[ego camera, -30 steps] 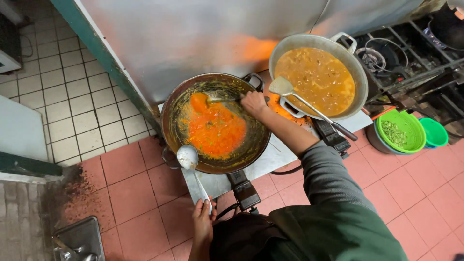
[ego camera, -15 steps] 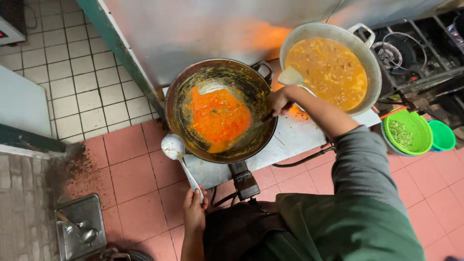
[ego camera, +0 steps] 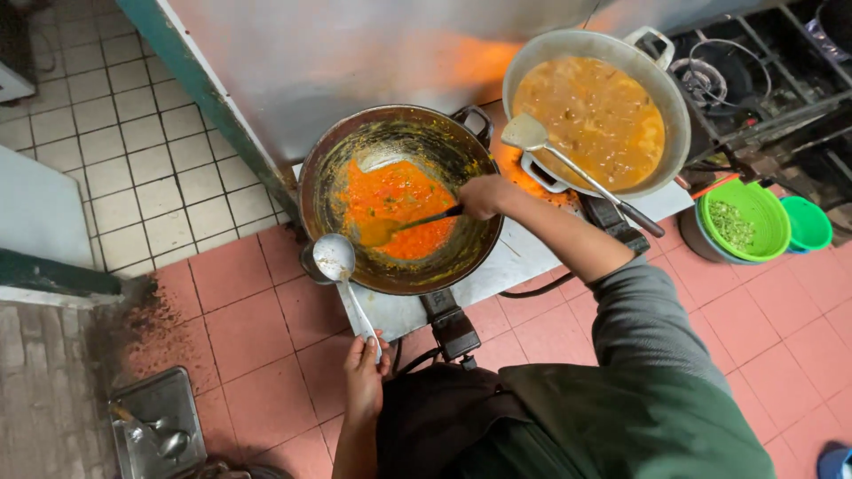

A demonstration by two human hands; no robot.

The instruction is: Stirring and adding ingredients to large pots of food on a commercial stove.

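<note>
My right hand (ego camera: pixel 484 197) was clenched around the dark handle of a spatula (ego camera: pixel 404 226) whose blade sat buried in the orange-red sauce (ego camera: pixel 390 200) at the bottom of the dark wok (ego camera: pixel 399 200). My left hand (ego camera: pixel 364 377) gripped the end of a steel ladle (ego camera: pixel 335 259), its empty bowl hanging just beside the wok's near rim, out over the red floor tiles (ego camera: pixel 240 319). The wok stood on the steel bench (ego camera: pixel 524 266), with a second, paler pan of brown curry (ego camera: pixel 595 115) next to it and another ladle (ego camera: pixel 568 168) propped across that pan's edge.

I judged the risks to be these: the sauce covered only part of the wok, so the bare, crusted walls could have scorched it if my stirring slackened. The ladle held so low and far out might have dripped onto the tiles, or knocked the rim. The propped ladle's handle jutted past the bench and could have been caught by my sleeve (ego camera: pixel 648 328).

The burner under the wok was hidden, so I could not tell how high the heat was. The spatula blade was lost in the sauce. The green bowl (ego camera: pixel 745 222) held something chopped, possibly herbs, too small to be sure of. The tray on the floor (ego camera: pixel 160 426) was partly cut off.
</note>
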